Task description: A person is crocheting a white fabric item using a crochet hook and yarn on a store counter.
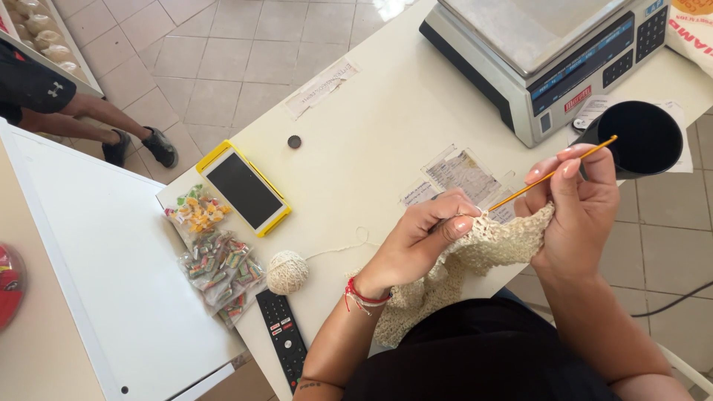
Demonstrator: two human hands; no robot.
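The person's left hand (423, 234) pinches the upper edge of a cream crocheted piece (475, 260), fingers closed on the fabric. The piece drapes from both hands down over the table edge toward the lap. Just beside it, the right hand (575, 204) is closed on the other end of the fabric and grips a thin orange crochet hook (553, 174) between thumb and fingers; the hook's tip seems to enter the stitches near the left fingers, though that spot is too small to be sure.

A strand runs from the work to a ball of cream yarn (287, 272) on the white table (371, 126). Near the ball lie a black remote control (282, 338), two bags of candy (212, 252) and a phone in a yellow case (243, 188). Farther off stand a black cup (642, 137) and a weighing scale (542, 56).
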